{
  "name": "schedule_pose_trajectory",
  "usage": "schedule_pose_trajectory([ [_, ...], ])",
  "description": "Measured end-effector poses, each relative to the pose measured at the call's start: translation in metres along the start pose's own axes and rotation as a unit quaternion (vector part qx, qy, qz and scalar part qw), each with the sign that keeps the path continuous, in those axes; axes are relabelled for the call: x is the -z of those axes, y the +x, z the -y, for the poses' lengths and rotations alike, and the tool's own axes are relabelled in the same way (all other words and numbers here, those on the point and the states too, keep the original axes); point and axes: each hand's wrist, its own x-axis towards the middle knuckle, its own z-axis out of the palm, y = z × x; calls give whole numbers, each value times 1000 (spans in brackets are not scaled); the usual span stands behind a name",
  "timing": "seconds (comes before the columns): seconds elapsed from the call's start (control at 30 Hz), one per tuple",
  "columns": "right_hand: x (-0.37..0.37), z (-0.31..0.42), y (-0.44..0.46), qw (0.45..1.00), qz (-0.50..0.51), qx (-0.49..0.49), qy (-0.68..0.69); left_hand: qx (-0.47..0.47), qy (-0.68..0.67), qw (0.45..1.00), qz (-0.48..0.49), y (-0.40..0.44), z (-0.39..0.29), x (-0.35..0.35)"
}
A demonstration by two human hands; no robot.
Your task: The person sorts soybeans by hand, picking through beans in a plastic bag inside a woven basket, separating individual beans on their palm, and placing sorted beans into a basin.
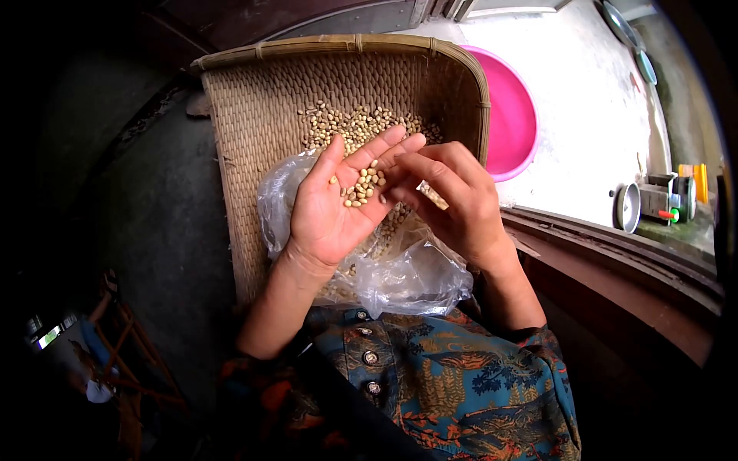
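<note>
My left hand (327, 211) is turned palm up, its fingers stretched out and slightly cupped. A small heap of yellowish-brown beans (363, 188) rests on that palm. Over the fingers and the heap is my right hand (453, 192), its thumb and fingertips drawn together; what lies between them, if anything, is hidden. Below both hands a clear plastic bag (415, 276) spreads across my lap, with more beans inside it. Behind the hands, loose beans (346, 127) are scattered in a woven bamboo basket (254, 100).
A bright pink basin (503, 115) stands behind the basket's right side. On the right runs a wooden sill (607, 261), with a metal bowl (629, 207) beyond it. At the lower left a wooden frame (127, 346) shows dimly.
</note>
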Motion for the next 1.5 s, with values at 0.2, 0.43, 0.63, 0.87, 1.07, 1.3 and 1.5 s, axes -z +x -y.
schedule_pose_trajectory([
  [0.2, 1, 6, 13, 995, 100, 3, -30, -3, 28, 999, -32, 0, 3, 2],
  [0.43, 5, 13, 24, 983, 170, -74, -2, 14, 11, 1000, 25, 0, 2, 19],
  [0.63, -1, 9, 26, 974, 188, -124, 12, 15, -18, 997, 76, 1, 3, 28],
  [0.87, -3, 8, 27, 969, 212, -125, -31, -14, 56, 997, -45, 1, 10, 10],
  [1.07, -13, 5, 28, 967, 218, -121, -61, -47, 73, 992, -91, 4, 14, 24],
  [1.3, -12, -7, 23, 976, 186, -111, 0, -46, 39, 997, -48, 8, 12, 24],
  [1.5, 19, -12, 26, 908, 50, -299, 289, -20, -28, 999, 37, 9, 8, 25],
])
